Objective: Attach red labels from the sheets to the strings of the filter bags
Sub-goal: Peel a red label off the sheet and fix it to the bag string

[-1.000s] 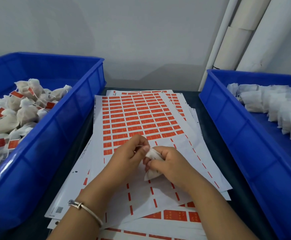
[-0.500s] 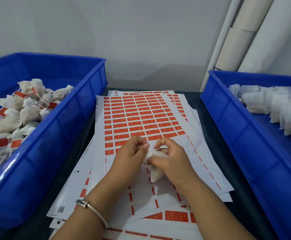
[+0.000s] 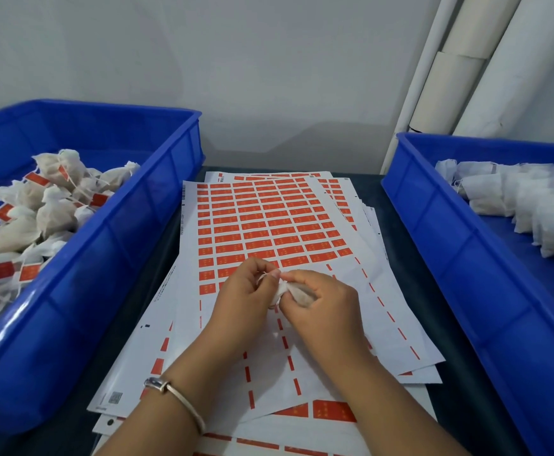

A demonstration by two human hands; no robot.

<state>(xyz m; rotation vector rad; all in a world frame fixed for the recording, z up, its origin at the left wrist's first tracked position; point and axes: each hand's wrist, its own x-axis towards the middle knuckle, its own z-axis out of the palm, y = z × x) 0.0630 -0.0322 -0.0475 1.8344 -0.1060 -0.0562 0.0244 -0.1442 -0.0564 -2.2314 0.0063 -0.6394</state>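
Left hand (image 3: 241, 292): fingers are being curled in, with thumb and fingertip pinching the white string (image 3: 264, 275) at the neck of the filter bag (image 3: 297, 292).
Right hand (image 3: 323, 299): the filter bag is being gripped, with the fingers wrapped round its body and its gathered top being pointed toward the left hand.
Filter bag in work: it is being held between the 2 hands, just above the label sheets (image 3: 269, 225), near the edge where the printed red labels (image 3: 259, 233) end and the peeled backing begins.
Label sheets: a loose stack is being carried by the dark tabletop (image 3: 466, 390); the far part of the top sheet is being filled by rows of red labels, while only thin red strips are being shown on the near part.
Left bin (image 3: 111, 245): a blue plastic bin is being filled with a heap of tied filter bags (image 3: 38, 212), many with red labels on their strings.
Right bin (image 3: 440, 225): a second blue bin is being occupied by flat white filter bags (image 3: 526, 199), lying overlapped in a row, with no red showing on them.
Bracelet (image 3: 177, 394): a silver band is being worn on the left wrist.
Background: white pipes (image 3: 466, 60) are being stood against the pale wall behind the right bin.
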